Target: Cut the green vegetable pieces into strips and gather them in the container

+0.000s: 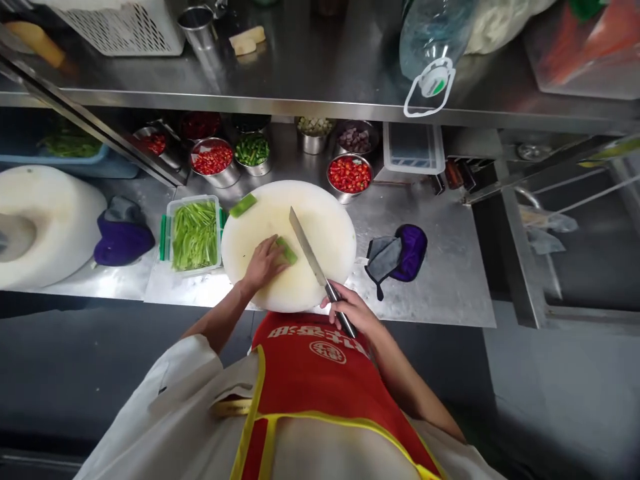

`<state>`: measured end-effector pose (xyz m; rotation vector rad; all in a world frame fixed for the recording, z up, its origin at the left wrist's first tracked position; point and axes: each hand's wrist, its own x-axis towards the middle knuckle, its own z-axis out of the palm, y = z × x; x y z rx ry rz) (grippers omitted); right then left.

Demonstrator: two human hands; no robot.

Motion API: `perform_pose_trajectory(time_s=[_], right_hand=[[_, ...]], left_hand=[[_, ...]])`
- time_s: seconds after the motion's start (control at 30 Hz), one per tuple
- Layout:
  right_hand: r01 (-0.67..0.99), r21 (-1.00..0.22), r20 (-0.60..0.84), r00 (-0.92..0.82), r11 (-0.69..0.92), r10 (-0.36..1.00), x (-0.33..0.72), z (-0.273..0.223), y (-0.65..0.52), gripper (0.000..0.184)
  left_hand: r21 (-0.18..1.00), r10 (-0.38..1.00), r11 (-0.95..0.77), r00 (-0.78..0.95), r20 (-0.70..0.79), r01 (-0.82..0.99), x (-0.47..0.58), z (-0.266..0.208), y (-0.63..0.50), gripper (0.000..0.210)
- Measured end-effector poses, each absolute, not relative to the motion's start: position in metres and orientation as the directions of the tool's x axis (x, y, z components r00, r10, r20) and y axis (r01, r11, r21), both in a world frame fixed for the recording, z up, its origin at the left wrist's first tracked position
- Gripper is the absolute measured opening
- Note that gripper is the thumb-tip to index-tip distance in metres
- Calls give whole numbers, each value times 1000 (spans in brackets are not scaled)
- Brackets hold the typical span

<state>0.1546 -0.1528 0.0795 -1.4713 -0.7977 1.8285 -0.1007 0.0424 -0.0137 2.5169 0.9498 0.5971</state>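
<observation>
A round white cutting board (320, 207) lies on the steel counter in front of me. My left hand (266, 264) is on the board, its fingers bent and pressed against a flat green vegetable piece (286, 251), partly covering it. My right hand (349, 308) grips the black handle of a kitchen knife (307, 247). The blade points away from me and to the left, over the board and to the right of the piece. Another green vegetable piece (243, 205) rests at the board's upper left edge. Left of the board stands a clear tub (196, 269) of green strips.
Behind the board are metal cups of chopped red peppers (350, 175), green peppers (253, 150) and other cut vegetables. A purple and grey cloth (400, 253) lies at right, another purple cloth (123, 240) at left. A steel shelf (310, 105) overhangs the back; a large white block (55, 200) stands far left.
</observation>
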Motion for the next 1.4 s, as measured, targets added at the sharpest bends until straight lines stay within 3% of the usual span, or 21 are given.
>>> perform_pose_trajectory(time_s=[0.07,0.17,0.3,0.43,0.73,1.17,1.4], right_hand=[[134,-766,-639,-54,-629,767,151,92,-150,66],[483,-715,-552,55,-506,832,147,114,-147,55],[656,-665,-497,-32,-357,867,141,126,-139,47],[685,-621,-561,-50,-380,827,140,125,-132,43],[610,-696,-577,-161,-379,801,149,154,-145,43],[572,-685,-637,-170,-451,752,153,157,-148,41],[636,-617,-699,-174,-463,694,158,176,-152,45]], left_hand=[[480,618,-751,738,272,453,-102,-11,47,34],[490,481,-814,834,270,311,-99,-4,58,23],[495,392,-841,876,281,218,-93,4,69,24],[517,416,-825,864,284,228,-94,8,70,24],[603,505,-740,838,208,297,-98,9,63,21],[573,474,-783,829,297,242,-95,15,64,19],[590,515,-738,838,179,328,-94,13,62,28]])
